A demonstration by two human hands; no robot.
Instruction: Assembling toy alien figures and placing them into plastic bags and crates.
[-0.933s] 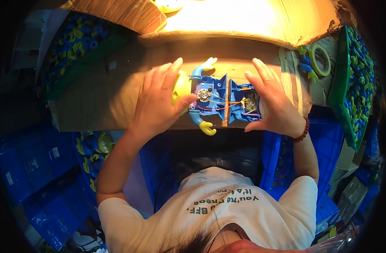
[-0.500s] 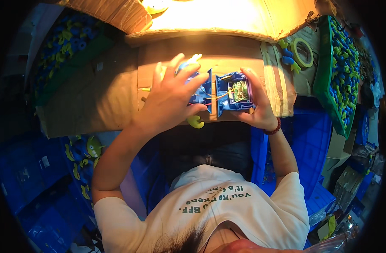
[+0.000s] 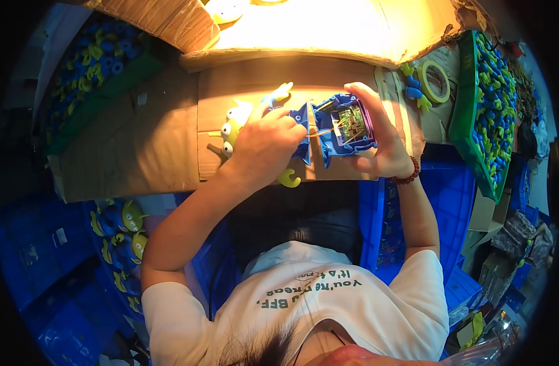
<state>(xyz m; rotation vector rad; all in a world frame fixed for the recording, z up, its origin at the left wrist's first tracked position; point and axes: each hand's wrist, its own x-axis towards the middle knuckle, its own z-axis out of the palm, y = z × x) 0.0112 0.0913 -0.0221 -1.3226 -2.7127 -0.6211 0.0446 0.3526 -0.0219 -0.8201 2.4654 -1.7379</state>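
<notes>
A green-headed, blue-bodied toy figure (image 3: 235, 125) lies on the cardboard work surface (image 3: 139, 140), split open into two blue shell halves. My left hand (image 3: 264, 143) grips the front half with the head. My right hand (image 3: 377, 140) holds the back shell half (image 3: 346, 125), tilted up, showing a green circuit board inside. Thin wires run between the two halves. A yellow-green toy foot (image 3: 288, 179) sticks out below my left hand.
A green tray (image 3: 490, 91) of blue and green toy parts stands at the right, a tape roll (image 3: 435, 79) beside it. More toy figures (image 3: 124, 235) lie in blue crates at lower left. Another tray of parts (image 3: 90, 61) sits at upper left. Cardboard boxes stand behind.
Both hands have lifted and spread the two shell halves further apart; the right half is tilted up more, and the toy's green head now shows left of my left hand.
</notes>
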